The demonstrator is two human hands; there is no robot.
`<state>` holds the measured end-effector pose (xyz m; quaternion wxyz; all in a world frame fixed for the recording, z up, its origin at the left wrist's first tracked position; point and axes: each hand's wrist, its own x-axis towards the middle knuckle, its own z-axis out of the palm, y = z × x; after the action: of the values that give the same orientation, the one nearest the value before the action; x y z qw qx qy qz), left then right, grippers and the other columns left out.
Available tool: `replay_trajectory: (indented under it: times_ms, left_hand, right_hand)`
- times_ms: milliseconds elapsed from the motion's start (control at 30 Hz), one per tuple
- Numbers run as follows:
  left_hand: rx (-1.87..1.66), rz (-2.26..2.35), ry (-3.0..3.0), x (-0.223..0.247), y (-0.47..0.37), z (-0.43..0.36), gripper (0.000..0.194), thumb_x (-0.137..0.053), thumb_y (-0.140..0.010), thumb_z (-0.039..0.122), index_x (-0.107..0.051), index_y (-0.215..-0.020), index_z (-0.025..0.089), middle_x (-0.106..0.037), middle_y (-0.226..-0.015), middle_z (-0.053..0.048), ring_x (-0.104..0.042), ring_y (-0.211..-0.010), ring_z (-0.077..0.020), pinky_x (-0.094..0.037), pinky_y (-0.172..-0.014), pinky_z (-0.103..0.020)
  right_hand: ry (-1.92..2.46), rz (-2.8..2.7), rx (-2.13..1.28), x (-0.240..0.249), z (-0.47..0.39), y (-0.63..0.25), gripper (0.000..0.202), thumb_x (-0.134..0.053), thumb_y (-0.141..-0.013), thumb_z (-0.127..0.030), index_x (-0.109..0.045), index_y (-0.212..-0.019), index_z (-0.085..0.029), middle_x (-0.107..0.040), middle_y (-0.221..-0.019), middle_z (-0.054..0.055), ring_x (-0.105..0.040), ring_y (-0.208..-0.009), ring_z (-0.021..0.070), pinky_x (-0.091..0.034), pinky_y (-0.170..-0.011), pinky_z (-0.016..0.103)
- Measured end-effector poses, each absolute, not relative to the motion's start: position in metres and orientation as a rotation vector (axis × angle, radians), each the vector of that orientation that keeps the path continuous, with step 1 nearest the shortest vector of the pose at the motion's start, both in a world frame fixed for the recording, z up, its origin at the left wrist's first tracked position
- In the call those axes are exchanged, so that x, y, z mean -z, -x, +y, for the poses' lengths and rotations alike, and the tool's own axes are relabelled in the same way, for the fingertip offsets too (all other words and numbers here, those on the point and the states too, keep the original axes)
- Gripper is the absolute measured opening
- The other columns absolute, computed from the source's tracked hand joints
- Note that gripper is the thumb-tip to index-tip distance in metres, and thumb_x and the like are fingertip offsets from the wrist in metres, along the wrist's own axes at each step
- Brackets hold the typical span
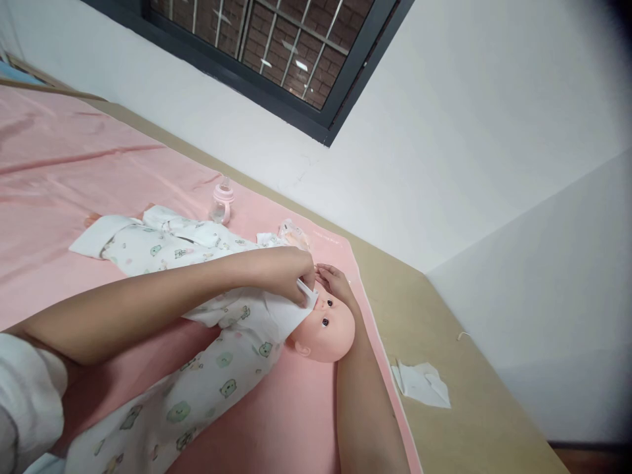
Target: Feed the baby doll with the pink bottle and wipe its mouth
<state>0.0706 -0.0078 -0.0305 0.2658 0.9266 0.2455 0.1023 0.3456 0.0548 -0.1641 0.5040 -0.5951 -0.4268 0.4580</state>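
A baby doll (326, 339) lies on its back in a white printed outfit (224, 368), its head toward the right. My left hand (289, 270) reaches across its chest and pinches a white cloth (305, 304) at the doll's mouth and chin. Around the far side of the doll's head curves my right arm, and my right hand (336, 283) rests beside the cheek with its fingers extended. Nothing shows in that hand. The left fingertips are partly hidden by the cloth.
A pink mat (296, 408) lies under the doll on a tan surface (444, 329). Beyond the doll are a baby bottle (222, 204) and a clear packet (293, 234). A crumpled white tissue (424, 384) lies at the right. Behind stands a white wall with a barred window.
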Motion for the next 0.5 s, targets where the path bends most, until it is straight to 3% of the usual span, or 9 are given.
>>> replay_trajectory:
  times_ms: [200, 367, 500]
  left_hand:
    - [-0.315, 0.698, -2.53, 0.0357, -0.0742, -0.0101, 0.009, -0.058, -0.07, 0.025, -0.063, -0.066, 0.018, -0.06, -0.064, 0.001, -0.05, -0.059, -0.0139, -0.025, -0.051, -0.026]
    - [-0.365, 0.751, -2.555, 0.0378, -0.0736, -0.0093, 0.019, -0.056, -0.068, 0.022, -0.043, -0.054, 0.019, -0.039, -0.05, 0.003, -0.037, -0.051, -0.0127, -0.023, -0.049, -0.028]
    - [-0.399, 0.743, -2.553, 0.0382, -0.074, -0.0067, 0.01, -0.055, -0.068, 0.021, -0.05, -0.06, 0.019, -0.052, -0.057, 0.002, -0.046, -0.056, -0.0138, -0.027, -0.052, -0.026]
  right_hand:
    - [1.448, -1.021, -1.107, 0.1621, 0.0541, -0.3437, 0.013, -0.065, -0.076, -0.016, -0.067, -0.088, -0.015, -0.071, -0.085, 0.005, -0.068, -0.077, 0.0112, -0.057, -0.083, 0.021]
    - [1.45, -1.023, -1.115, 0.1612, 0.0535, -0.3435, 0.014, -0.065, -0.075, -0.016, -0.066, -0.089, -0.016, -0.07, -0.085, 0.004, -0.067, -0.076, 0.011, -0.058, -0.079, 0.02]
    - [1.447, -1.025, -1.124, 0.161, 0.0534, -0.3432, 0.015, -0.065, -0.075, -0.016, -0.066, -0.089, -0.016, -0.07, -0.084, 0.004, -0.067, -0.076, 0.0113, -0.057, -0.076, 0.02]
